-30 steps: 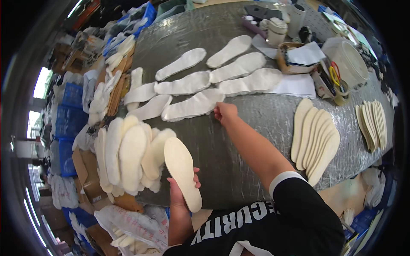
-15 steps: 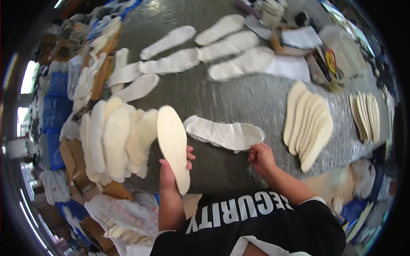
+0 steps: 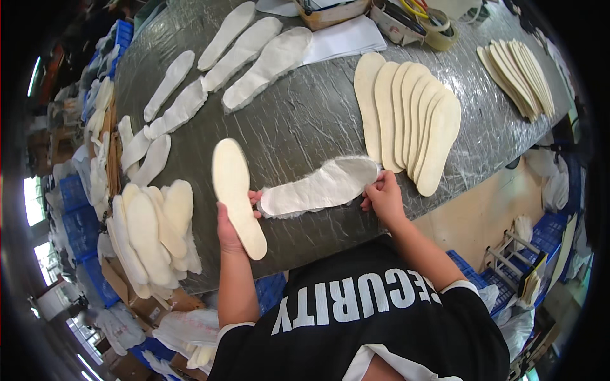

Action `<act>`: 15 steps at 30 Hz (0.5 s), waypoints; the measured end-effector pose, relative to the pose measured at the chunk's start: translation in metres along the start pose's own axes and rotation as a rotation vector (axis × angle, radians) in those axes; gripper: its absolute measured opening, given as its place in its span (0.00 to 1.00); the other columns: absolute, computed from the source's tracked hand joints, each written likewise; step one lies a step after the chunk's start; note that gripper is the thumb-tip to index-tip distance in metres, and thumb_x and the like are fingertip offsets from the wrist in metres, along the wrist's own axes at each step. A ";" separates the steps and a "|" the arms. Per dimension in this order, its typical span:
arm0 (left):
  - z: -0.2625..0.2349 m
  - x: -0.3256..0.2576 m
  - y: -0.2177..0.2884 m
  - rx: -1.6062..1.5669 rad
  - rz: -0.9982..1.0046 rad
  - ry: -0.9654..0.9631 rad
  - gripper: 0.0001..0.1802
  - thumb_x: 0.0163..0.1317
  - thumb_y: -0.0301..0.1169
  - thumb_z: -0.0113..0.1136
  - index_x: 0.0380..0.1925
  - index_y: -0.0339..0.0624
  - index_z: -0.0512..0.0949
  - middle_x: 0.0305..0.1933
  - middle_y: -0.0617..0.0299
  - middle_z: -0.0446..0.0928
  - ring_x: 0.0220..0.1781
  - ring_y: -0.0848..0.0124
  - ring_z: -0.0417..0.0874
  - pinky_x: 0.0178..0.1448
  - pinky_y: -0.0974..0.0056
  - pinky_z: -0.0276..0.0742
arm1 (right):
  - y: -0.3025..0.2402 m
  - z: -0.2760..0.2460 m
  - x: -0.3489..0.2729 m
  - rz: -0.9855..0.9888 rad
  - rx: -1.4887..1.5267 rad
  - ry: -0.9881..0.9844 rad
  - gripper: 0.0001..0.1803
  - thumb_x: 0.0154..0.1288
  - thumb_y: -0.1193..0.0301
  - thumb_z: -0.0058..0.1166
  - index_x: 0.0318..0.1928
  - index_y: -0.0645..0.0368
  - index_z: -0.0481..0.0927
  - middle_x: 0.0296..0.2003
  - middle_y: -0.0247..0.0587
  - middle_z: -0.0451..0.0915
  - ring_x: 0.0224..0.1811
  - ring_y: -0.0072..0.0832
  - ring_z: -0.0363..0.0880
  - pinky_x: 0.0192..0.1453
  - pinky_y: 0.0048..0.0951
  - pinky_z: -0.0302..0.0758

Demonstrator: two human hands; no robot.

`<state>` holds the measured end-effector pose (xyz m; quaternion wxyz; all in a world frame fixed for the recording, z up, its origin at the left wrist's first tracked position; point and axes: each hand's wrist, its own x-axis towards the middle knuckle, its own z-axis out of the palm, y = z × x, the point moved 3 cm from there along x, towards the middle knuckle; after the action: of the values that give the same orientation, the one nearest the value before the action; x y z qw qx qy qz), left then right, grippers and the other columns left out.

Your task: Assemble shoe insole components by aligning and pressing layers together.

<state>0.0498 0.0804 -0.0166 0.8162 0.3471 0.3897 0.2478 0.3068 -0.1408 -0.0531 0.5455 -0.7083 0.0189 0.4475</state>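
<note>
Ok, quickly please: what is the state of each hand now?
Left hand: closed on a stiff beige insole.
Right hand: pinching the end of the fluffy white insole lying on the table.

The left hand (image 3: pixel 230 227) grips an insole (image 3: pixel 237 196) above the near edge of the table (image 3: pixel 305 120), and the right hand (image 3: pixel 383 193) pinches one end of a fleece liner (image 3: pixel 321 187) lying flat between the two hands. A fanned row of insoles (image 3: pixel 410 120) lies just beyond the right hand, with a second fan (image 3: pixel 520 66) further right. Beyond the left hand lie more fleece liners (image 3: pixel 244 60), and to its left a pile of insoles (image 3: pixel 149 232).
</note>
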 end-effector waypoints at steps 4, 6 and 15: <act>-0.013 -0.012 -0.003 -0.102 -0.013 0.124 0.42 0.65 0.63 0.43 0.61 0.34 0.65 0.53 0.49 0.75 0.55 0.56 0.77 0.40 0.61 0.79 | -0.008 -0.001 -0.004 -0.006 -0.017 0.011 0.15 0.60 0.83 0.49 0.44 0.62 0.59 0.25 0.43 0.77 0.17 0.27 0.77 0.20 0.27 0.76; -0.011 -0.016 0.005 -0.007 0.041 0.106 0.43 0.64 0.63 0.45 0.61 0.33 0.64 0.54 0.48 0.74 0.54 0.56 0.77 0.39 0.62 0.79 | -0.004 -0.002 -0.006 -0.037 -0.001 0.014 0.16 0.60 0.83 0.48 0.45 0.62 0.58 0.25 0.44 0.77 0.17 0.27 0.77 0.20 0.27 0.76; 0.086 -0.022 0.033 0.971 0.243 -0.417 0.46 0.45 0.46 0.76 0.61 0.35 0.68 0.61 0.51 0.65 0.64 0.61 0.68 0.64 0.59 0.67 | -0.002 -0.012 -0.008 -0.283 -0.044 0.072 0.17 0.65 0.81 0.47 0.54 0.65 0.64 0.28 0.37 0.74 0.20 0.19 0.74 0.23 0.21 0.70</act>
<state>0.1023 0.0549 0.0579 0.5876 0.7686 0.2461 0.0579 0.3102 -0.1533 -0.0463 0.5867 -0.7312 -0.0715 0.3406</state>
